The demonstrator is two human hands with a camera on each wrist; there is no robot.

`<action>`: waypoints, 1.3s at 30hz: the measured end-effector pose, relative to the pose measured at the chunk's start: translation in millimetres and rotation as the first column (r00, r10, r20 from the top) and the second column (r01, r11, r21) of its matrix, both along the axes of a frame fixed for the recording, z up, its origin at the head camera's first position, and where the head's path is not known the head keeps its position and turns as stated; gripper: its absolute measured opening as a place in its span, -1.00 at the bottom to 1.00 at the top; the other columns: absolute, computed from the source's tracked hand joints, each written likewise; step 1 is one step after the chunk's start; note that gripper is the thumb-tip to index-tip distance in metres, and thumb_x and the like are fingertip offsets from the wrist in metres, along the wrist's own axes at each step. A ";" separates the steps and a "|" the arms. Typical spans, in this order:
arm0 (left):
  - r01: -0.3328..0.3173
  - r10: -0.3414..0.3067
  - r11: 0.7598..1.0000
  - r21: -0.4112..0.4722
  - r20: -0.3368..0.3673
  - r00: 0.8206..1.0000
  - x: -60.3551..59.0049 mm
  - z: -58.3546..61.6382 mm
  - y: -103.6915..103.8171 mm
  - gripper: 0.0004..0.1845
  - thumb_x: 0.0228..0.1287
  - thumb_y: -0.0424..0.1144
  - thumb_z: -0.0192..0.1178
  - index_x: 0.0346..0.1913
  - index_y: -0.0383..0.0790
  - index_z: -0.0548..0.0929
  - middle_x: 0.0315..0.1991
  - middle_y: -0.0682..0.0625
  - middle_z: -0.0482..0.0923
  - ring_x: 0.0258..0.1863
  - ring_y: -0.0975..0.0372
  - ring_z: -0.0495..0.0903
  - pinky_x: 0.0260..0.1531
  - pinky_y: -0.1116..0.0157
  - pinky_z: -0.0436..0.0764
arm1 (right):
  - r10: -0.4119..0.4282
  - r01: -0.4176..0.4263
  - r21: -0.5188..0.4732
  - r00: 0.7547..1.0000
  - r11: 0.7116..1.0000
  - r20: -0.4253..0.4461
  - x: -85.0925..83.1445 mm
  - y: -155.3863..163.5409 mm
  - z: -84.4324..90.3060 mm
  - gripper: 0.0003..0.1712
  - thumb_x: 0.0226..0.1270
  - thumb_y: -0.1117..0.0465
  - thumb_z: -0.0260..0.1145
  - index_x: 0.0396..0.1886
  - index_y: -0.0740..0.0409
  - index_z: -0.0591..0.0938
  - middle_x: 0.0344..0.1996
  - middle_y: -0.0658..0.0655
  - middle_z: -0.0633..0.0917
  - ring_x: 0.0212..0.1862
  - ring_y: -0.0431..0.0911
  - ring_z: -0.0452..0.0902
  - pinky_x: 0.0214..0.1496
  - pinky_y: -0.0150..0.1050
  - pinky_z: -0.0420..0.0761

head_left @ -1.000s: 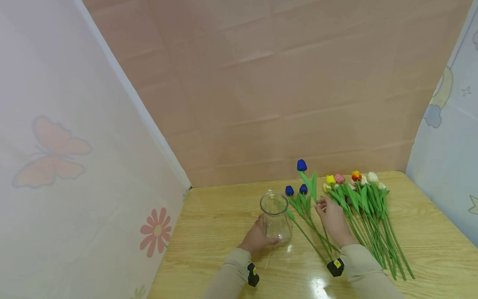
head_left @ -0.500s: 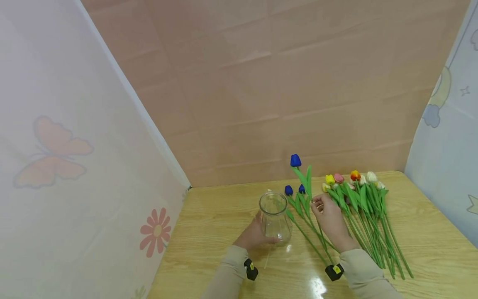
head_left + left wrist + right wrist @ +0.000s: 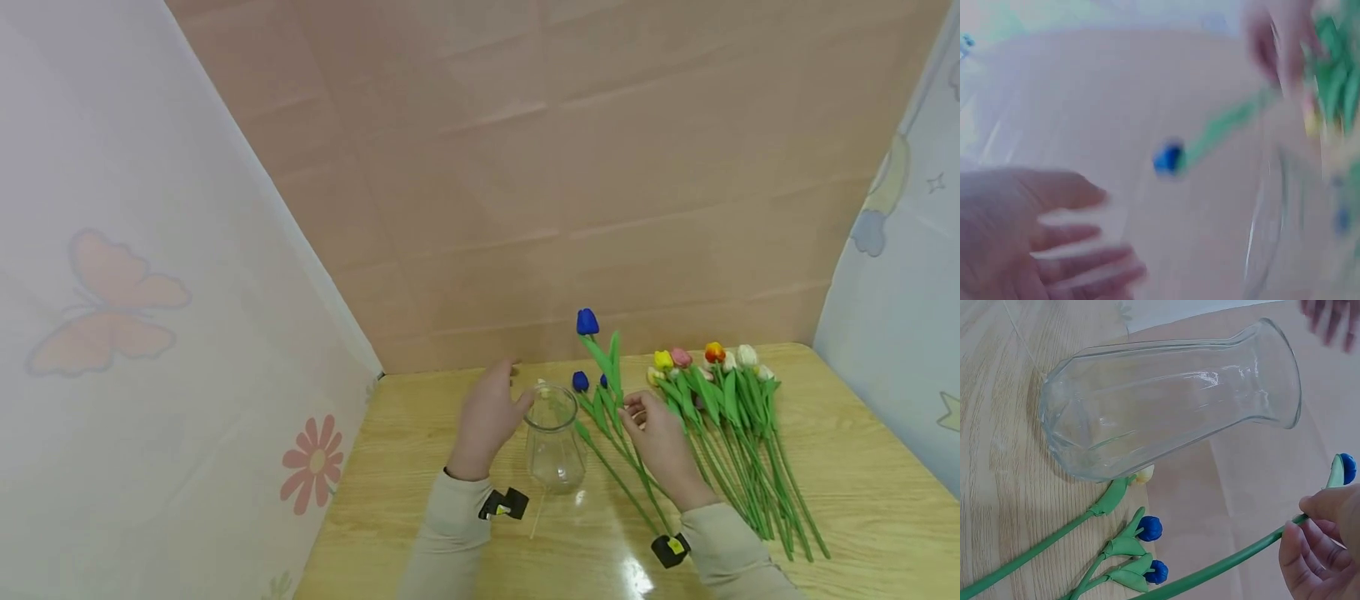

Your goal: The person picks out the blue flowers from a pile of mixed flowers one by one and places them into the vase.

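Long-stemmed blue tulip with green leaves: raised above the tabletop, bloom highest, just right of the vase. Right hand pinches its stem below the leaves, thumb against curled fingertips.

Clear glass vase, flared rim, faceted lower body: upright on the table. Left hand beside its rim, fingers loosely spread, thumb apart, holding nothing; the right wrist view shows it clear of the glass.

Two shorter-looking blue tulips lie right of the vase, near a cream tulip. Farther right, a fanned pile of yellow, pink, orange-red and white tulips, stems toward the person.

Surface: light wood-grain table, glossy, a bright reflection near the front. Behind, a creased pinkish-tan backdrop. Left, a whitish panel printed with an orange butterfly and red flower; right, a pale blue panel with moon, cloud and stars.

Beige sleeves; black wrist device on the right, another on the left, yellow labels too small to read.

Cream bloom partly behind the vase. Held stem runs off the right wrist view's lower edge. Left wrist view blurred, vase cut off there.
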State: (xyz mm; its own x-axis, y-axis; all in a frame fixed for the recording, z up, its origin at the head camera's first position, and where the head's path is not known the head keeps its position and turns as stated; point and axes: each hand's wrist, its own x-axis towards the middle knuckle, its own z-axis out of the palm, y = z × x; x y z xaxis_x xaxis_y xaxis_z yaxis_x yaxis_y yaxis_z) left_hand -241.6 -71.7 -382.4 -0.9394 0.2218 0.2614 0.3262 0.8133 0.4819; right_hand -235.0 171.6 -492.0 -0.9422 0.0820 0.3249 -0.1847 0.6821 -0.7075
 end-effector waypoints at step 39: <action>0.150 -0.050 0.731 0.666 -0.166 0.985 -0.7 8.1 45.3 -0.83 0.38 -0.19 0.18 -0.12 -0.24 0.59 -0.34 -0.08 0.64 -0.34 0.21 0.63 -0.28 0.37 0.63 | 0.148 -0.141 0.115 0.987 0.983 -0.055 12.7 -21.0 3.1 -0.82 0.26 0.26 0.37 -0.18 0.15 0.59 -0.35 -0.01 0.59 -0.32 -0.16 0.52 -0.35 -0.28 0.54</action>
